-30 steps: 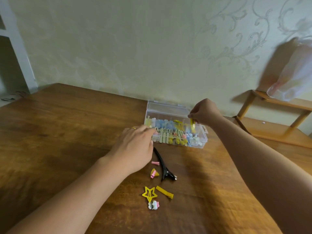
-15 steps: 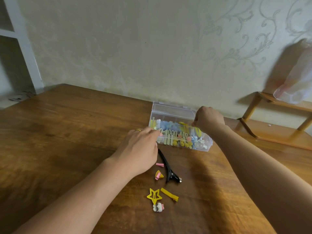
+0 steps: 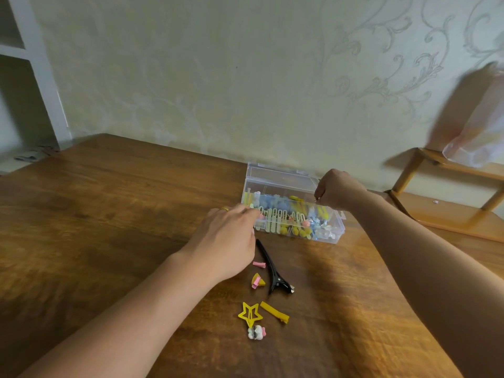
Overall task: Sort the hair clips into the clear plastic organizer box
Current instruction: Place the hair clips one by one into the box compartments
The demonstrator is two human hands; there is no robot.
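right hand (image 3: 336,190) — lowered into organizer box (image 3: 283,177) | yellow clip — no longer visible

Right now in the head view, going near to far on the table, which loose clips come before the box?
White-pink flower clip → yellow star clip → black clip → clear organizer box.

A wooden table (image 3: 95,214) stands against pale scroll-patterned wallpaper (image 3: 272,77), with a wooden rack (image 3: 450,192) at right.
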